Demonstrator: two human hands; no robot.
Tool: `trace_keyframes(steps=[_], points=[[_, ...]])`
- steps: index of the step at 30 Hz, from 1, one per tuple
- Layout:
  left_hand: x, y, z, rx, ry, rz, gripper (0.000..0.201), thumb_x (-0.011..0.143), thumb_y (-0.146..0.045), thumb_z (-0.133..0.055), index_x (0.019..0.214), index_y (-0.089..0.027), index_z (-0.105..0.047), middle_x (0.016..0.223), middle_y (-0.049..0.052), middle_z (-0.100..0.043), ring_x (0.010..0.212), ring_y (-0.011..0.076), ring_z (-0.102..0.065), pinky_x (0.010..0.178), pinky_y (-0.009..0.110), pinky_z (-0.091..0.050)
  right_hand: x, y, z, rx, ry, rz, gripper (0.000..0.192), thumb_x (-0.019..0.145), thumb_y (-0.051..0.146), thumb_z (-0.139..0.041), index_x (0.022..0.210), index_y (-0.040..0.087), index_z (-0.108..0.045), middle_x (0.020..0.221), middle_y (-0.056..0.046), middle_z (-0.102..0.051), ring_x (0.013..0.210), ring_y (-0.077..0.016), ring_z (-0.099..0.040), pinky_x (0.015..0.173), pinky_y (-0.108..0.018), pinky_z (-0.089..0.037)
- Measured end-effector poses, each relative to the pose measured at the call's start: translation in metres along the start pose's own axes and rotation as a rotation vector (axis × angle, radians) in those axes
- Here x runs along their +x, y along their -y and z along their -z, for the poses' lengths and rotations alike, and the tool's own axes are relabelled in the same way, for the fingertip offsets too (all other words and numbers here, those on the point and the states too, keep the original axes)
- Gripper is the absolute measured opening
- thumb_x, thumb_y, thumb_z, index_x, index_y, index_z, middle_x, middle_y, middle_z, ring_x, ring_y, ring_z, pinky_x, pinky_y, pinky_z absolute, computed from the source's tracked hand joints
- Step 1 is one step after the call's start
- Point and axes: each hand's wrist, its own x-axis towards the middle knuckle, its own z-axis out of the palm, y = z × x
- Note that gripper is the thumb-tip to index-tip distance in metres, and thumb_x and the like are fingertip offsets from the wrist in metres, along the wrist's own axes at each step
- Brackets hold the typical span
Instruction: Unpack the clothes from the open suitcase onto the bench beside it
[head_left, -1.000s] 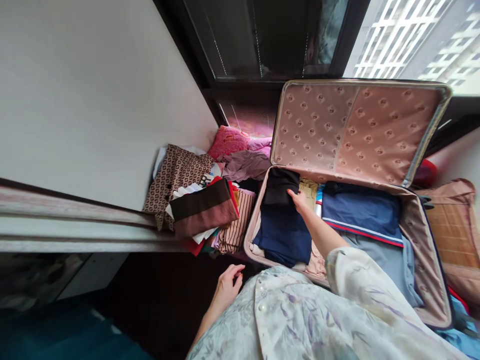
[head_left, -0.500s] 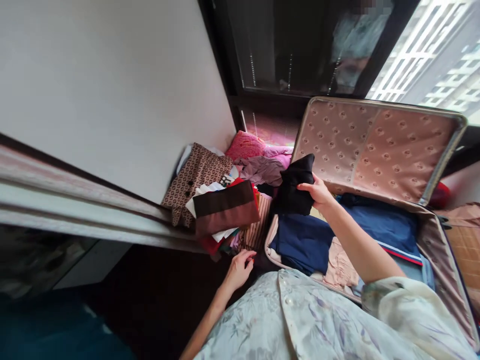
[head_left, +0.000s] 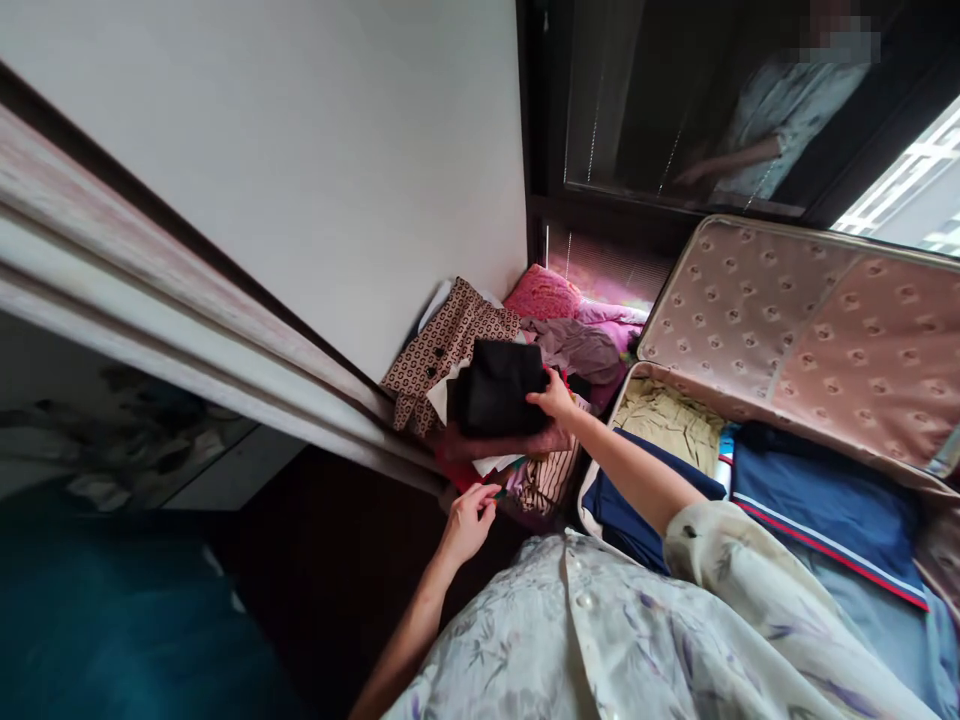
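Note:
My right hand [head_left: 553,396] is closed on the right edge of a folded black garment [head_left: 501,388], thumb on top. The garment rests on or just above a pile of folded clothes; I cannot tell which. Under it shows part of a dull reddish cloth [head_left: 536,443], with white and red pieces around. A striped cloth [head_left: 551,482] lies lower in the pile. My left hand [head_left: 466,522] hovers in front of the pile, fingers loosely bent and apart, with nothing visible in them.
An open suitcase [head_left: 652,368] stands at the right with its patterned lid [head_left: 750,310] raised. Inside are a beige garment [head_left: 667,420] and navy clothes [head_left: 825,490]. Behind the pile lie a brown patterned garment [head_left: 457,335] and a pink cushion [head_left: 544,292]. A white wall panel [head_left: 337,180] rises at left.
My right hand has carried the black garment left, from over the suitcase to the clothes pile, covering the brown folded cloth. The view has turned left. My left hand stays near the pile.

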Motion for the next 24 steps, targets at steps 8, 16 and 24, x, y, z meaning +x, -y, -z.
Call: trace_keyframes(steps=[8, 16, 24], points=[[0.008, 0.006, 0.005, -0.015, 0.056, -0.049, 0.026, 0.09, -0.022, -0.053, 0.105, -0.02, -0.074, 0.097, 0.007, -0.073, 0.08, 0.0175, -0.073, 0.077, 0.031, -0.063, -0.02, -0.068, 0.05, -0.131, -0.113, 0.078, 0.065, 0.072, 0.041, -0.075, 0.132, 0.024, -0.056, 0.086, 0.001, -0.068, 0.08, -0.0175, -0.065, 0.078, -0.032, -0.057], [0.042, -0.037, -0.044, -0.075, 0.333, -0.193, 0.026, 0.093, -0.022, -0.052, 0.109, -0.019, -0.073, 0.103, 0.008, -0.072, 0.086, 0.0166, -0.072, 0.079, 0.031, -0.063, -0.176, -0.15, 0.251, -0.285, -0.648, -0.302, 0.03, 0.078, 0.033, -0.061, 0.106, 0.021, -0.065, 0.08, -0.005, -0.069, 0.066, -0.0172, -0.066, 0.057, -0.027, -0.051], [0.078, -0.084, -0.16, 0.0, 0.667, -0.37, 0.034, 0.089, -0.016, -0.056, 0.121, -0.018, -0.067, 0.119, 0.01, -0.066, 0.109, 0.021, -0.069, 0.087, 0.035, -0.063, -0.313, -0.205, 0.369, -0.728, -0.703, -0.477, 0.024, 0.071, 0.023, -0.064, 0.094, 0.016, -0.069, 0.074, -0.006, -0.068, 0.07, -0.0211, -0.066, 0.068, -0.034, -0.053]])
